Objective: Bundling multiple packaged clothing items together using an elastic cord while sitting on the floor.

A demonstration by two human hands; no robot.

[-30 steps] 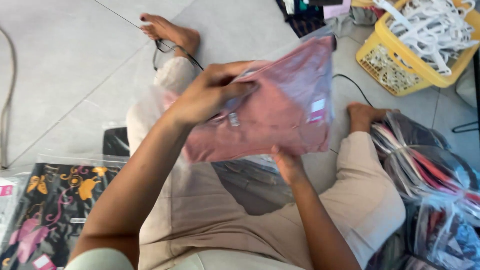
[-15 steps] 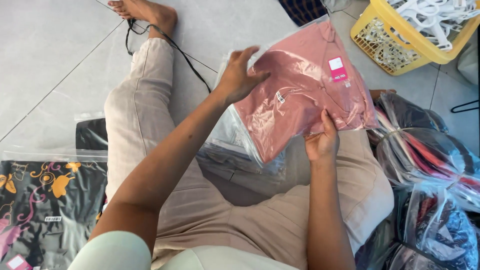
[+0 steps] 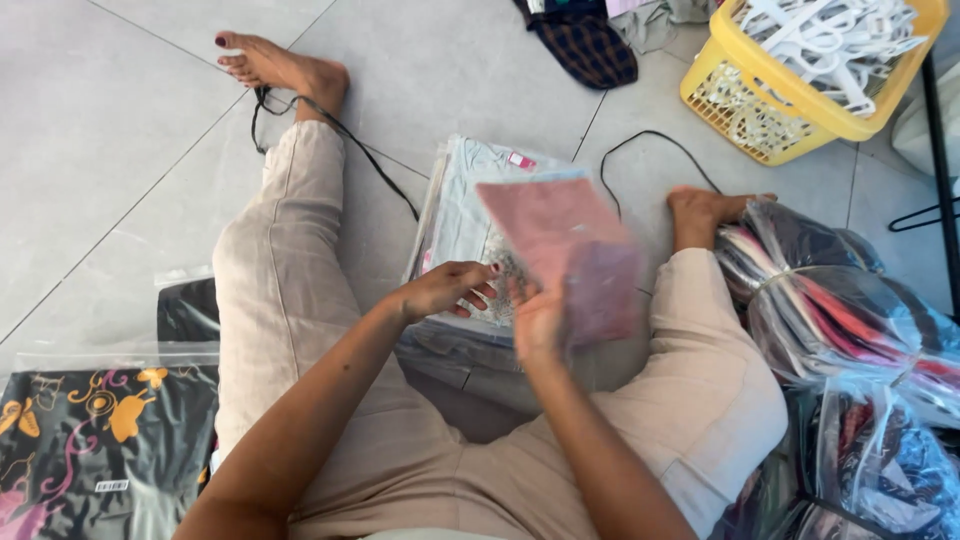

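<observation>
I sit on the tiled floor with my legs spread. My right hand (image 3: 537,322) grips the lower edge of a pink garment in a clear plastic bag (image 3: 570,250), which is blurred by motion and hangs over a stack of bagged clothes (image 3: 462,215) between my legs. My left hand (image 3: 445,290) is off the pink bag, fingers loosely curled, resting just above the stack's near left part.
A yellow basket (image 3: 745,105) of white hangers stands at the top right. A tied bundle of bagged clothes (image 3: 840,310) lies by my right leg. A black floral bagged garment (image 3: 90,430) lies at the lower left. A black cable (image 3: 640,145) crosses the floor.
My left hand has let go of the pink bag and dropped toward the stack. My right hand has swung the bag down and left over the stack.
</observation>
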